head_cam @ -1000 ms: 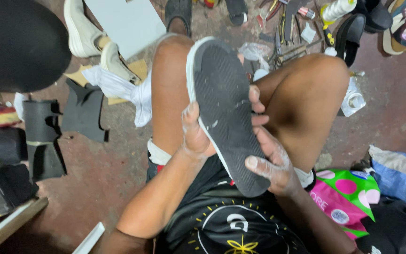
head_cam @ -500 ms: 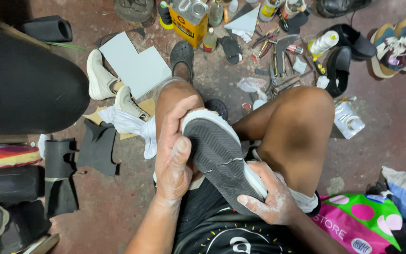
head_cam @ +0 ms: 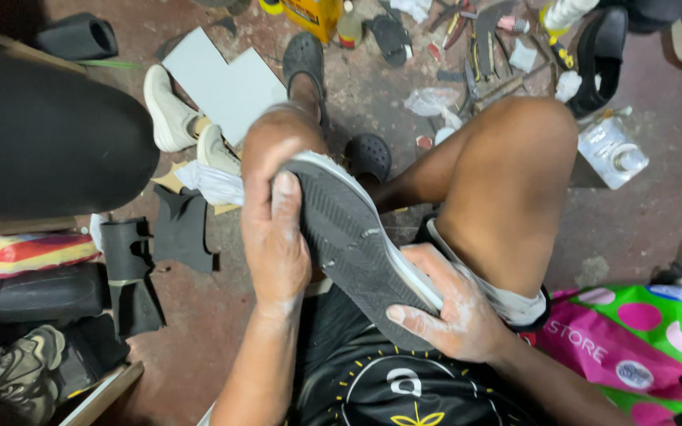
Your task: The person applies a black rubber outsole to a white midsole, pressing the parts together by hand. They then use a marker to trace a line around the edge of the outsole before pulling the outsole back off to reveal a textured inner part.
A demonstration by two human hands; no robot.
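A shoe [head_cam: 357, 237] lies sole-up across my lap, its dark grey ribbed sole edged in white. My left hand [head_cam: 276, 237] presses along the shoe's left side near the toe, fingers flat against the rim. The heel end sits in my right hand [head_cam: 447, 308], which is dusted white and has its thumb on the sole. Both knees are raised on either side of the shoe.
A pair of white shoes [head_cam: 179, 126] and a white board [head_cam: 222, 83] lie on the floor ahead. Black rubber pieces [head_cam: 159, 244] lie at left beside a big black roll [head_cam: 41, 142]. Tools, bottles and sandals crowd the top. A pink and green bag [head_cam: 633, 331] sits at right.
The shoe has come down from upright to lie flatter across my lap. My left hand slid up its side toward the toe; my right stays at the heel.
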